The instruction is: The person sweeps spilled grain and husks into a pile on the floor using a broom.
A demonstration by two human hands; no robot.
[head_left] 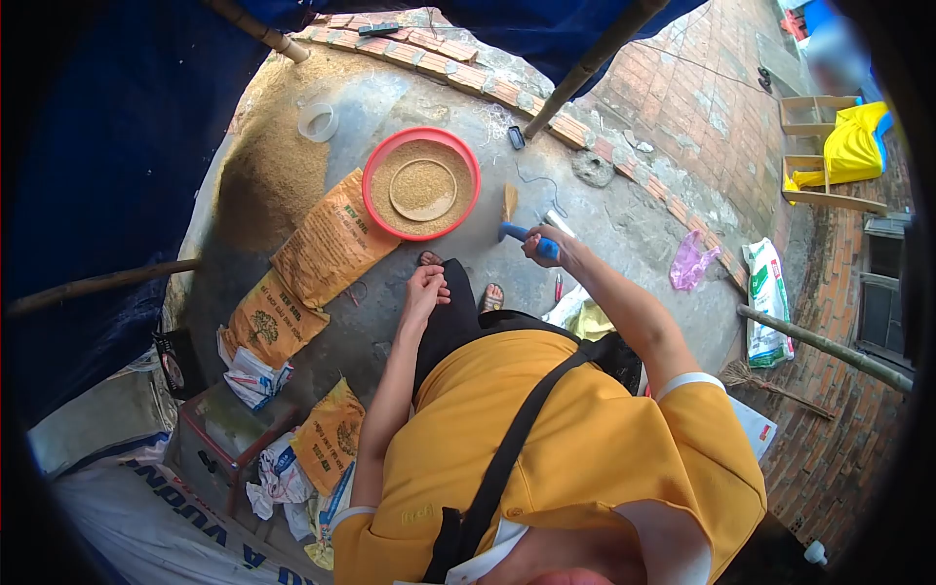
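My right hand point(542, 246) grips the blue handle of a small brush point(514, 216), whose straw-coloured bristles point away from me over the concrete floor. My left hand point(426, 289) rests on my knee, fingers loosely curled, holding nothing. Just beyond both hands stands a red basin point(376, 209) full of brown grain, with a shallow round plate point(422, 189) lying on the grain. My feet in sandals show between the hands.
A pile of loose grain point(273, 166) lies left of the basin. Orange-brown sacks point(327, 249) lie flat on the floor at left, with crumpled bags nearer me. A low brick edge point(546, 117), bamboo poles point(585, 68), a pink bag point(690, 261) and a white sack point(767, 302) stand at right.
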